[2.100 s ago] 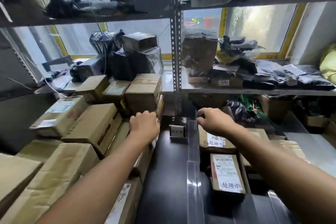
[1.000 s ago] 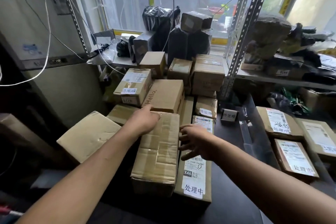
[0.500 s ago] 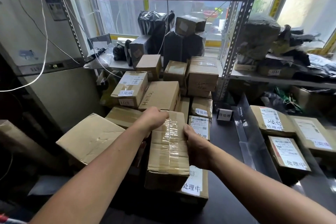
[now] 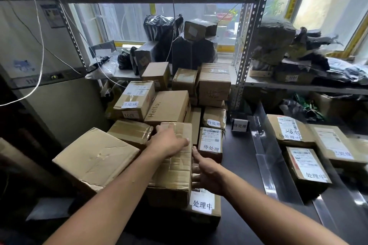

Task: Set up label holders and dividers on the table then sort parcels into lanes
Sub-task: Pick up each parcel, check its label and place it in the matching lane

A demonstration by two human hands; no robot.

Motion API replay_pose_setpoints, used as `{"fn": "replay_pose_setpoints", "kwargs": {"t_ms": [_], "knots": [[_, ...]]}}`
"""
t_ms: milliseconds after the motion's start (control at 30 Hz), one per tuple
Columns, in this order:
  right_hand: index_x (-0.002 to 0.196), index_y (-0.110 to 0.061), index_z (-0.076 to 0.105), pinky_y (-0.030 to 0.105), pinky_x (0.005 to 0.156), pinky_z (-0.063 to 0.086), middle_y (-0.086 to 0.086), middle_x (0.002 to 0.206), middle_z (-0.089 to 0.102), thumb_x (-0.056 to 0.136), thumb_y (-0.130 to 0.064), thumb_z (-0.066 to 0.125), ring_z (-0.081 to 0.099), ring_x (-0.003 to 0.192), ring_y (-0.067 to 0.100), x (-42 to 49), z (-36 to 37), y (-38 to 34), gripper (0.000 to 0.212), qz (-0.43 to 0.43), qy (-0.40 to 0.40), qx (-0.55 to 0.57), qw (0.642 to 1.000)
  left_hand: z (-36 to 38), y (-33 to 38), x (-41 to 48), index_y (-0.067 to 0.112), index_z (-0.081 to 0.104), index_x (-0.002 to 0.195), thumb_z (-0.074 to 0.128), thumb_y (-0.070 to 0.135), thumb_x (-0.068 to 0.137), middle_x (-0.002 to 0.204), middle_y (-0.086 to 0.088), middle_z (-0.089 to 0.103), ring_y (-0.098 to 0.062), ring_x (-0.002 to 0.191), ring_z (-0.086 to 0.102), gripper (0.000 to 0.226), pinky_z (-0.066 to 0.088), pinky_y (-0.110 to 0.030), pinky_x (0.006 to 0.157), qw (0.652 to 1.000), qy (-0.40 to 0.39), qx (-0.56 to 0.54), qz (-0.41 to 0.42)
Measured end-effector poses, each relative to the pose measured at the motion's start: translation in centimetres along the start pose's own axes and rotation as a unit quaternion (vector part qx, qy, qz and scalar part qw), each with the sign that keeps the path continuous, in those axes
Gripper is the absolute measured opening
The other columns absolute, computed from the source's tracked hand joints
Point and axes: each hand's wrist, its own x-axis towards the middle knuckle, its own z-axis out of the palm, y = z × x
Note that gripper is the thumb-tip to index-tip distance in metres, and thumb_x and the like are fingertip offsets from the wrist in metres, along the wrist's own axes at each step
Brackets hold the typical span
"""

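A long taped cardboard parcel [image 4: 173,177] lies on top of a flatter parcel labelled 处理中 [image 4: 202,205] at the left of the dark table [image 4: 243,165]. My left hand [image 4: 169,141] rests flat on the long parcel's top with straight fingers. My right hand [image 4: 207,173] is against its right side, fingers touching it and thumb lifted free. A small label holder [image 4: 240,125] stands at the back of the table. A clear divider [image 4: 264,145] runs front to back to its right. Three labelled parcels [image 4: 306,167] lie beyond the divider.
Stacked cardboard boxes [image 4: 169,105] crowd the back left, and a large dented box [image 4: 95,157] sits at the left. A small parcel labelled 待处理 [image 4: 211,143] stands just past my right hand. A metal shelf upright [image 4: 245,55] rises behind. Loose cables [image 4: 39,45] hang at the left.
My left hand slid from the long parcel's far left corner onto its top. My right hand loosened from gripping its right edge, and its thumb came free.
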Motion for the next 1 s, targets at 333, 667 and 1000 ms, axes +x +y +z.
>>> {"fn": "replay_pose_setpoints", "kwargs": {"t_ms": [333, 667, 1000], "knots": [[0.104, -0.018, 0.066, 0.038, 0.069, 0.051, 0.004, 0.084, 0.065, 0.104, -0.033, 0.045, 0.061, 0.073, 0.021, -2.3, -1.4, -4.9, 0.026, -0.109, 0.008, 0.166, 0.98, -5.1, 0.1, -0.8, 0.019, 0.05, 0.141, 0.077, 0.032, 0.08, 0.129, -0.009, 0.062, -0.021, 0.098, 0.067, 0.068, 0.055, -0.031, 0.077, 0.916, 0.003, -0.401, 0.032], [0.123, -0.037, 0.068, 0.028, 0.055, 0.056, 0.001, 0.104, 0.074, 0.103, -0.036, 0.051, 0.066, 0.087, 0.017, -4.7, -3.4, -9.4, 0.027, -0.193, 0.001, 0.099, 0.976, -5.1, 1.1, -0.3, 0.015, 0.04, 0.148, 0.072, 0.02, 0.086, 0.107, -0.012, 0.071, -0.017, 0.08, 0.075, 0.069, 0.057, -0.022, 0.058, 0.798, -0.014, -0.593, 0.107], [0.131, -0.034, 0.061, 0.055, 0.095, 0.053, 0.006, 0.128, 0.068, 0.082, -0.067, 0.058, 0.062, 0.119, 0.03, -4.8, -4.5, -10.4, 0.06, -0.228, -0.023, 0.02, 0.973, -5.3, 2.5, -0.4, 0.009, 0.055, 0.133, 0.08, 0.034, 0.074, 0.111, -0.019, 0.071, -0.034, 0.098, 0.07, 0.069, 0.054, -0.051, 0.093, 0.765, -0.059, -0.625, 0.143]]}}
